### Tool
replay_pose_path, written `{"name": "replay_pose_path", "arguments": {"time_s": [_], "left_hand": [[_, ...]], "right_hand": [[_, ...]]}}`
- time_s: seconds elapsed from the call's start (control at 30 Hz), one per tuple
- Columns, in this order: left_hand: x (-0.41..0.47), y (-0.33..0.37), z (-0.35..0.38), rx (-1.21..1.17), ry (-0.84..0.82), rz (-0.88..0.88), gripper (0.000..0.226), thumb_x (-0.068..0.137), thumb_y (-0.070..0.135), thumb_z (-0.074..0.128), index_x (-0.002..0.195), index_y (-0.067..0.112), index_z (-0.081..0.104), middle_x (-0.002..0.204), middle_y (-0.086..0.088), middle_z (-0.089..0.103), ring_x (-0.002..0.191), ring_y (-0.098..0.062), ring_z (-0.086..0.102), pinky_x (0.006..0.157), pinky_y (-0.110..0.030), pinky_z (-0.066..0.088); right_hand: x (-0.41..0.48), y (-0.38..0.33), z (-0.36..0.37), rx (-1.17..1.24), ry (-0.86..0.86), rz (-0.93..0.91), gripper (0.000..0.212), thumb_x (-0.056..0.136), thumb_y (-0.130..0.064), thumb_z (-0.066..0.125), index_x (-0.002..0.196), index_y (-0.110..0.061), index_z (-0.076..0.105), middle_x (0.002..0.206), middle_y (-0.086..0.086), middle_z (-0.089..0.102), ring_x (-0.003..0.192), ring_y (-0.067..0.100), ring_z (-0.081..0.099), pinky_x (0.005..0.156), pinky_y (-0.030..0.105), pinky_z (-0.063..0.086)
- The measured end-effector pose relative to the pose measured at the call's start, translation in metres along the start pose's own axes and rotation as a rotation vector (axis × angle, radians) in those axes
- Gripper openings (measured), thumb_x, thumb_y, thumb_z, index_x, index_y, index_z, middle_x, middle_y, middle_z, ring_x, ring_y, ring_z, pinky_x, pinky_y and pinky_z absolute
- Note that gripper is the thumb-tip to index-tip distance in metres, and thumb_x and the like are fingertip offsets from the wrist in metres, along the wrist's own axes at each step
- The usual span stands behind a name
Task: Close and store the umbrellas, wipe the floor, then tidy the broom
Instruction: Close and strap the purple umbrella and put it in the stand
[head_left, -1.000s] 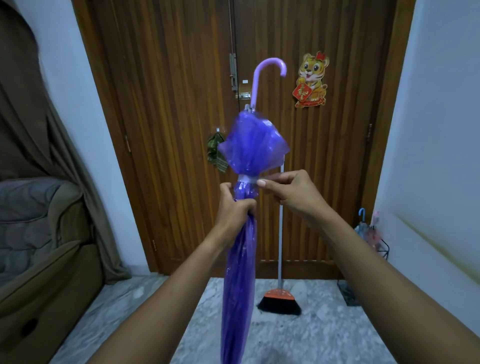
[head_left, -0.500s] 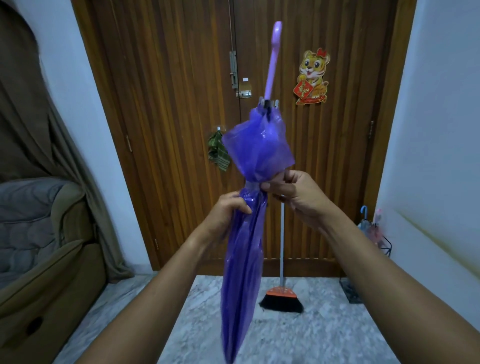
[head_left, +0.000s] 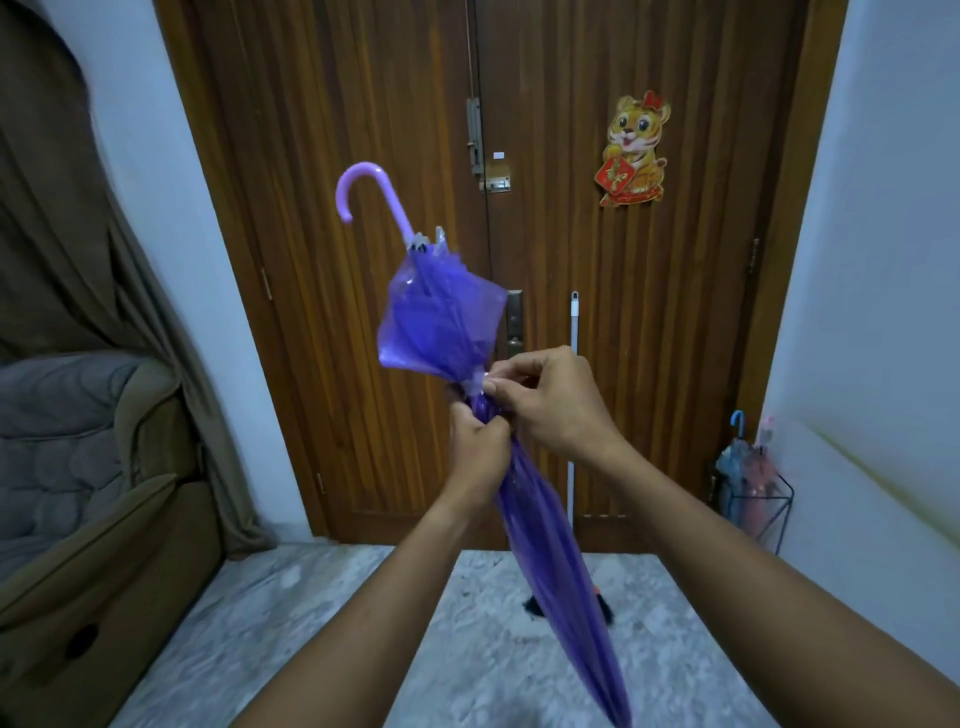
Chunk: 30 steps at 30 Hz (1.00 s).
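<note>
I hold a closed purple umbrella (head_left: 441, 317) in front of me, handle end up and tilted to the left, tip pointing down to the right. My left hand (head_left: 475, 441) grips the folded canopy at its narrow waist. My right hand (head_left: 545, 400) pinches the pale strap wrapped around that waist. The hooked lilac handle (head_left: 363, 189) points to the upper left. A broom (head_left: 573, 332) leans upright on the wooden door behind; its bristles are mostly hidden by the umbrella. A black wire umbrella stand (head_left: 774, 499) at the right wall holds blue and pink umbrellas (head_left: 737, 457).
A brown double door (head_left: 597, 286) with a tiger decoration fills the back. A brown sofa (head_left: 78, 493) and a curtain stand at the left. A white wall runs along the right. The floor (head_left: 311, 623) is grey marble.
The umbrella has tilted from upright so its handle leans left and its tip swings right. Both hands stay at the waist, the right hand working the strap.
</note>
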<state>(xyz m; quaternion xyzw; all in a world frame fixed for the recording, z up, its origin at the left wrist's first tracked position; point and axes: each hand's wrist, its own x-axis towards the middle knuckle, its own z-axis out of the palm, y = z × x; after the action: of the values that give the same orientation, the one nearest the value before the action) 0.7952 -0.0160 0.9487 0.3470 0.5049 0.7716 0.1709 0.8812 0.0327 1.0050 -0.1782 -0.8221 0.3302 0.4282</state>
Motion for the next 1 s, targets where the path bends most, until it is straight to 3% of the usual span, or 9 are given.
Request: {"name": "replay_pose_path", "arguments": {"time_s": [0.07, 0.17, 0.23, 0.3, 0.4, 0.57, 0.73, 1.0], "left_hand": [[0.007, 0.000, -0.002, -0.073, 0.009, -0.048, 0.046, 0.089, -0.009, 0.047, 0.119, 0.025, 0.049, 0.085, -0.008, 0.066, 0.064, -0.019, 0.065, 0.057, -0.035, 0.052], [0.011, 0.002, -0.007, -0.189, -0.041, -0.132, 0.035, 0.086, 0.000, 0.051, 0.120, -0.005, 0.055, 0.091, -0.026, 0.066, 0.076, -0.033, 0.067, 0.063, -0.038, 0.055], [0.009, 0.006, -0.008, -0.255, -0.086, -0.172, 0.025, 0.083, -0.006, 0.047, 0.099, 0.000, 0.065, 0.080, -0.023, 0.064, 0.070, -0.031, 0.065, 0.063, -0.039, 0.053], [0.009, 0.009, -0.011, -0.310, -0.161, -0.220, 0.025, 0.073, -0.012, 0.046, 0.087, 0.005, 0.059, 0.062, -0.013, 0.056, 0.055, -0.023, 0.056, 0.055, -0.036, 0.047], [0.010, 0.012, -0.015, -0.385, -0.286, -0.292, 0.045, 0.060, -0.009, 0.050, 0.100, 0.011, 0.043, 0.064, -0.013, 0.048, 0.049, -0.021, 0.048, 0.052, -0.034, 0.045], [0.013, 0.010, -0.020, -0.415, -0.362, -0.364, 0.048, 0.060, -0.008, 0.052, 0.101, 0.015, 0.045, 0.073, -0.013, 0.054, 0.054, -0.022, 0.052, 0.056, -0.035, 0.047], [0.012, 0.012, -0.018, -0.392, -0.407, -0.374, 0.047, 0.061, -0.009, 0.049, 0.100, 0.016, 0.045, 0.074, -0.011, 0.056, 0.055, -0.022, 0.052, 0.058, -0.036, 0.046], [0.013, 0.011, -0.011, -0.175, -0.476, -0.348, 0.060, 0.059, -0.009, 0.053, 0.115, 0.013, 0.049, 0.080, -0.015, 0.057, 0.061, -0.025, 0.057, 0.065, -0.040, 0.048]], "right_hand": [[-0.004, 0.001, 0.003, -0.023, 0.054, -0.061, 0.006, 0.089, -0.016, 0.073, 0.086, -0.018, 0.078, 0.092, -0.011, 0.074, 0.084, 0.000, 0.070, 0.079, 0.029, 0.061], [-0.009, 0.003, 0.009, -0.085, 0.116, -0.155, 0.005, 0.089, -0.016, 0.073, 0.086, -0.015, 0.078, 0.098, -0.008, 0.065, 0.088, 0.005, 0.066, 0.076, 0.024, 0.060], [-0.008, 0.004, 0.007, -0.061, 0.151, -0.128, 0.004, 0.087, -0.018, 0.075, 0.085, -0.015, 0.077, 0.094, -0.008, 0.061, 0.084, 0.007, 0.066, 0.071, 0.023, 0.060], [-0.005, 0.003, -0.001, 0.043, 0.159, -0.032, 0.004, 0.083, -0.021, 0.080, 0.083, -0.018, 0.078, 0.091, -0.007, 0.065, 0.079, 0.007, 0.069, 0.067, 0.022, 0.060], [0.000, 0.001, -0.014, 0.154, 0.071, 0.052, 0.006, 0.079, -0.022, 0.082, 0.081, -0.017, 0.079, 0.084, -0.003, 0.075, 0.076, 0.009, 0.073, 0.066, 0.022, 0.060], [0.006, 0.003, -0.026, 0.294, -0.076, 0.073, 0.014, 0.085, -0.012, 0.077, 0.095, -0.002, 0.078, 0.086, 0.013, 0.077, 0.081, 0.029, 0.074, 0.072, 0.034, 0.063], [0.006, 0.005, -0.029, 0.337, -0.054, 0.054, 0.014, 0.083, -0.011, 0.078, 0.094, -0.003, 0.079, 0.087, 0.012, 0.078, 0.085, 0.024, 0.076, 0.075, 0.032, 0.063], [0.004, 0.016, -0.041, 0.579, -0.114, 0.337, 0.016, 0.078, -0.010, 0.080, 0.091, -0.001, 0.075, 0.096, 0.019, 0.076, 0.082, 0.021, 0.072, 0.067, 0.027, 0.062]]}}
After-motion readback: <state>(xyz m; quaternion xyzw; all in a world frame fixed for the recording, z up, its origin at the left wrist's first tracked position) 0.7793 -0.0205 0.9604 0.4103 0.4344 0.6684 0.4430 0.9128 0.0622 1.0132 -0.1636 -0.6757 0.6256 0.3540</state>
